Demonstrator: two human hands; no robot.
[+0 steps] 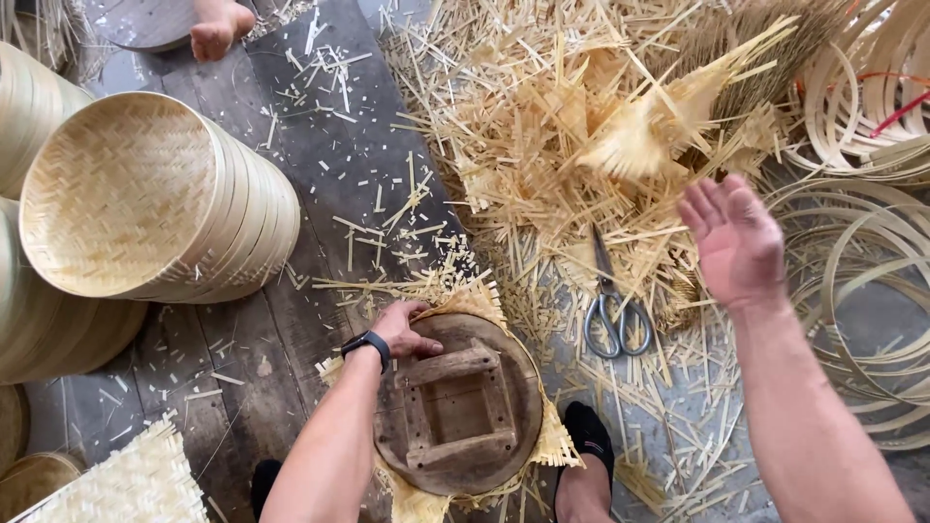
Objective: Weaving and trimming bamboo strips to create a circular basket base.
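My left hand (405, 330) rests on the far edge of a round dark wooden form (459, 407) with a square frame on top. The form presses on a woven bamboo mat (556, 441) whose frayed edges stick out around it. My right hand (733, 236) is raised, palm up with fingers spread, holding nothing. Just beyond it a blurred piece of woven bamboo trimming (647, 131) is in the air above the scrap pile. A pair of grey scissors (612, 308) lies on the floor between the hands.
A stack of woven bamboo trays (165, 199) lies on its side at left, with more stacks behind. A scrap pile of bamboo strips (542, 126) fills the top centre. Bamboo hoops (862, 252) lie at right. Another person's foot (219, 27) shows at top left.
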